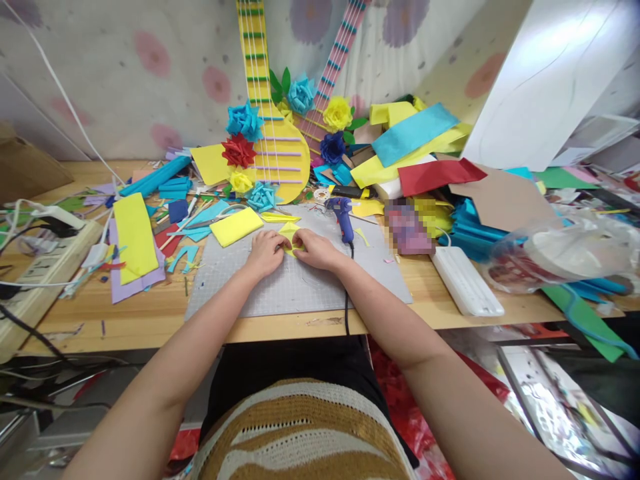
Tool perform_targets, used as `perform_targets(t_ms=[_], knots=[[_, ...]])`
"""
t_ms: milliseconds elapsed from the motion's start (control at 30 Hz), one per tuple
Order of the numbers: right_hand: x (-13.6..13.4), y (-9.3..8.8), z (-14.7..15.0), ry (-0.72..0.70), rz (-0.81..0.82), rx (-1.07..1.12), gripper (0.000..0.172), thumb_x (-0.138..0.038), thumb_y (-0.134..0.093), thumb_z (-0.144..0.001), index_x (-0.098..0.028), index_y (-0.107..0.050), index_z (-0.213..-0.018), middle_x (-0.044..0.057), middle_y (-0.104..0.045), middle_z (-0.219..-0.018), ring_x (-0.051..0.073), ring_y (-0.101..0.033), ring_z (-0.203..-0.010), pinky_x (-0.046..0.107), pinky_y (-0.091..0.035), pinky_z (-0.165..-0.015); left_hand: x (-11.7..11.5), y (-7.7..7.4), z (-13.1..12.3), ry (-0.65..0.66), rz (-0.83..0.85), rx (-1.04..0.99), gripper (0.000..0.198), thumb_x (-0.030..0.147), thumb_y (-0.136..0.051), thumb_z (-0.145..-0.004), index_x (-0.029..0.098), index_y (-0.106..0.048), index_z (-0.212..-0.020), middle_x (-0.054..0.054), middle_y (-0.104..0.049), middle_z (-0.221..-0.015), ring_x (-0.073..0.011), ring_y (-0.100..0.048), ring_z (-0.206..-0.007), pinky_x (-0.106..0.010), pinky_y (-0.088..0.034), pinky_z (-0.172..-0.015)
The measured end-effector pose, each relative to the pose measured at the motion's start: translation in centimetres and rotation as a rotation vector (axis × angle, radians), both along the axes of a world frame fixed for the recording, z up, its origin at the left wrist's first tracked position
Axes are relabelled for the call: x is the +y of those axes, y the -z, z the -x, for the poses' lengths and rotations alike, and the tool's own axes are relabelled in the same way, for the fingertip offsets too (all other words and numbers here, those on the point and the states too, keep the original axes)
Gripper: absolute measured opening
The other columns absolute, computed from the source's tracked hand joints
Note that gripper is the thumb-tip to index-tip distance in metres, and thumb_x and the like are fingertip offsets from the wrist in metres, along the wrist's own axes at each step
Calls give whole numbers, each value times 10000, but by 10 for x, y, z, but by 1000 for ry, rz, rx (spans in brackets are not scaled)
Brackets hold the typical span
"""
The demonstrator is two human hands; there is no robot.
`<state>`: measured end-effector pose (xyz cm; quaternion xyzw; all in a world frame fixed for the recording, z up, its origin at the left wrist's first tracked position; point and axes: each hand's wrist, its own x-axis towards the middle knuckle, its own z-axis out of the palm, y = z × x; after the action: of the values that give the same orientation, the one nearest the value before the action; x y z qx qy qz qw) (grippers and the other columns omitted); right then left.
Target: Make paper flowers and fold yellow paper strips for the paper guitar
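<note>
Between my two hands, low over the grey cutting mat, is a small folded piece of yellow paper. My left hand has its fingers closed on the paper's left edge. From the other side, my right hand pinches it with thumb and bent fingers. The fingertips partly hide the paper. A folded yellow sheet lies just left of my left hand, with yellow strips beyond. To the right of my right hand a blue glue gun rests on the mat, its black cord running over the table's front edge.
Two paper guitars with paper flowers lean at the back wall. Coloured paper is heaped at the back right. A white power strip lies right, a plastic bag beyond it. Another power strip stands left among scraps.
</note>
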<state>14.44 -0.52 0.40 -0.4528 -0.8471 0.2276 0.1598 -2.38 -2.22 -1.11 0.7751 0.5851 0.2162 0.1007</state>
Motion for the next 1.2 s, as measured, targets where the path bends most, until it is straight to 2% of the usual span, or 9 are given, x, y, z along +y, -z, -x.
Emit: perform_targets(t_ms=[133, 200, 333, 400, 500, 667, 867, 1000, 1200], knots=[[-5, -3, 1, -28, -52, -47, 293, -385, -563, -762, -181, -500, -963, 61, -565, -1013, 170, -525, -866, 273, -367, -687, -2, -1, 4, 19, -65, -52, 308, 69, -448, -654, 208, -656, -834, -61, -621, -906, -243, -515, -972, -419, -400, -894], [-7, -4, 2, -32, -96, -77, 322, -414, -573, -748, -181, -506, -959, 68, -556, -1023, 178, -520, -874, 273, -361, -671, -1, -1, 8, 24, -125, -97, 389, 39, -429, -615, 201, -636, -903, -64, -614, -975, -227, -515, -1007, -402, -407, -917], [-7, -4, 2, -32, -167, -92, 278, -347, -572, -734, -187, -515, -955, 68, -552, -1019, 186, -508, -889, 273, -356, -655, 7, 0, 16, 99, -138, -89, 624, 13, -394, -586, 196, -523, -1168, -61, -538, -1262, -194, -442, -1204, -390, -344, -1034], [-7, -5, 0, -44, -209, -95, 254, -286, -571, -721, -190, -519, -950, 69, -557, -1007, 196, -501, -906, 281, -359, -666, 9, -1, 18, 131, -90, -29, 670, 17, -383, -614, 176, -451, -1261, -68, -517, -1312, -193, -425, -1237, -392, -315, -1059], [-5, -5, -2, -57, -265, -115, 229, -211, -554, -712, -190, -527, -939, 79, -563, -994, 218, -487, -946, 294, -364, -685, 9, -5, 18, 121, -50, 61, 657, 36, -391, -656, 152, -412, -1302, -85, -542, -1288, -215, -455, -1208, -404, -306, -1058], [4, -2, -8, -14, -312, -127, 250, -75, -456, -726, -180, -542, -935, 94, -564, -996, 228, -474, -962, 311, -369, -726, -2, -13, 21, 82, -110, 123, 613, 89, -462, -663, 139, -458, -1274, -96, -623, -1121, -261, -500, -1084, -401, -368, -978], [9, 3, -11, 33, -330, -120, 245, -44, -434, -752, -172, -588, -894, 103, -560, -982, 236, -450, -972, 323, -368, -762, -9, -15, 21, 138, -127, 102, 532, 133, -500, -674, 137, -520, -1206, -50, -658, -875, -233, -539, -916, -366, -395, -908], [7, 1, -8, 23, -347, -121, 189, -110, -445, -809, -166, -620, -850, 110, -563, -965, 239, -441, -969, 335, -360, -784, -8, -13, 20, 139, -96, 95, 521, 151, -504, -688, 154, -510, -1209, -42, -651, -859, -223, -552, -886, -356, -408, -865], [11, 3, -7, 70, -190, 5, 196, -65, -451, -762, -150, -622, -804, 83, -579, -915, 177, -505, -877, 285, -379, -773, -6, -9, 20, 127, -110, 36, 512, 179, -528, -710, 161, -496, -1221, -58, -647, -954, -210, -577, -922, -343, -407, -877]])
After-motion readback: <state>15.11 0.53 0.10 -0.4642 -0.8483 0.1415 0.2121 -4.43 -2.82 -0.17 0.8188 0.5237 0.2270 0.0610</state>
